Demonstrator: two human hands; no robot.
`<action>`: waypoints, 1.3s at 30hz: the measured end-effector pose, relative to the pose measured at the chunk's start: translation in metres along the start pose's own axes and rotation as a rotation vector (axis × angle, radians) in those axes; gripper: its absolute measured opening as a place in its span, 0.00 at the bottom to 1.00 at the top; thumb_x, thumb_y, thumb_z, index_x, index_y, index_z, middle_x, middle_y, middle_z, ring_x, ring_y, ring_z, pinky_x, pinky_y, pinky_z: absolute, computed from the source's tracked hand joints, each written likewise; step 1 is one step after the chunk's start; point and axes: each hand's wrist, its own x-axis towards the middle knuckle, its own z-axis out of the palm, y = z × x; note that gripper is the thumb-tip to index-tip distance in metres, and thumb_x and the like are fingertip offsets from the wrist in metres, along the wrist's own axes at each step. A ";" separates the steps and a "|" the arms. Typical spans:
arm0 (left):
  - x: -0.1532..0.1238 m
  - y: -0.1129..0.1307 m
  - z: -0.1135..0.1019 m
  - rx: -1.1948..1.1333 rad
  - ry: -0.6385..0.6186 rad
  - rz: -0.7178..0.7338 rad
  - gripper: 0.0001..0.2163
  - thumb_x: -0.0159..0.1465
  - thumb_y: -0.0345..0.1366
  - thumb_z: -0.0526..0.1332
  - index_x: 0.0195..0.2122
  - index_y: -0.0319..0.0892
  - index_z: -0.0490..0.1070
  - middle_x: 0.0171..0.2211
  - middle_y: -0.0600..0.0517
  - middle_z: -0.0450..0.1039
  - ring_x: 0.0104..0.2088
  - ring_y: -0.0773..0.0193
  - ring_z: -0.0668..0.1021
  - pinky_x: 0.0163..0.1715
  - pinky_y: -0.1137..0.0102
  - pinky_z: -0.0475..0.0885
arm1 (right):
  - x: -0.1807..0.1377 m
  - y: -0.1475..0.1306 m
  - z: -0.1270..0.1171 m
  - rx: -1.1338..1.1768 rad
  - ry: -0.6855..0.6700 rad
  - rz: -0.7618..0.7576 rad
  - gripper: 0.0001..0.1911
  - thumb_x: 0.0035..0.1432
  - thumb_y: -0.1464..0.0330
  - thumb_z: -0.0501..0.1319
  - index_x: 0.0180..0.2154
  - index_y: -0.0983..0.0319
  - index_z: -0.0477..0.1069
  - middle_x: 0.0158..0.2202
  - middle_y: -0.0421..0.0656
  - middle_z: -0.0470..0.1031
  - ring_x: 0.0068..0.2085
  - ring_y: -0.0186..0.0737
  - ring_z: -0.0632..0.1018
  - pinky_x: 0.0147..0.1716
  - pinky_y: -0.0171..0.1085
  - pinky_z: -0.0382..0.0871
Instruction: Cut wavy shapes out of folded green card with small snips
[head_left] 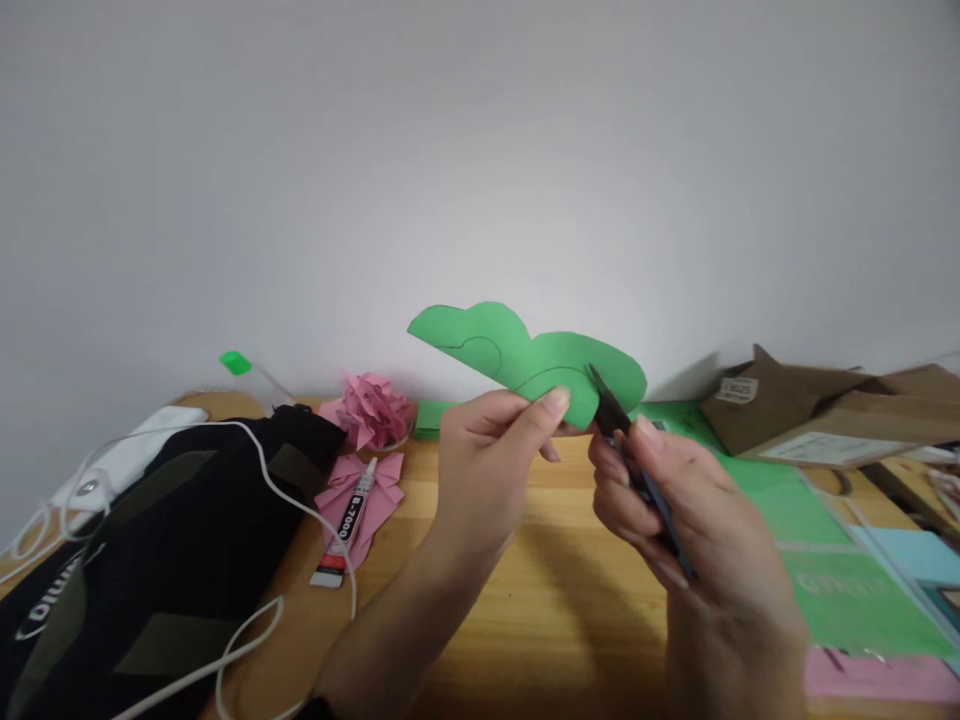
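Note:
A piece of green paper (pixel 487 335) with a wavy outline and drawn curved lines is held up above the wooden table. Its lower edge is pinched between the thumb and fingers of my left hand (pixel 495 450). Dark scissors (pixel 637 470) are gripped in my right hand (pixel 697 500), the fingers wrapped around the handles. The blades point up and left, and they meet the paper at its right part, near a drawn line. How far apart the blades stand is hard to make out.
Left of my hands are a pink paper flower (pixel 373 412), a B-7000 glue tube (pixel 349 525) on pink paper, a black bag (pixel 225 540) and a loose white cable (pixel 262 460). On the right, a cardboard box (pixel 840 410) stands behind a green paper pack (pixel 840 580). A wall rises behind the table.

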 end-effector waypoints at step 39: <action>0.006 0.010 -0.012 0.083 -0.093 0.018 0.15 0.59 0.37 0.68 0.15 0.44 0.73 0.17 0.54 0.74 0.24 0.65 0.76 0.32 0.67 0.69 | -0.001 0.000 -0.007 0.037 -0.045 0.023 0.20 0.61 0.53 0.62 0.26 0.62 0.69 0.14 0.30 0.50 0.15 0.24 0.45 0.11 0.28 0.35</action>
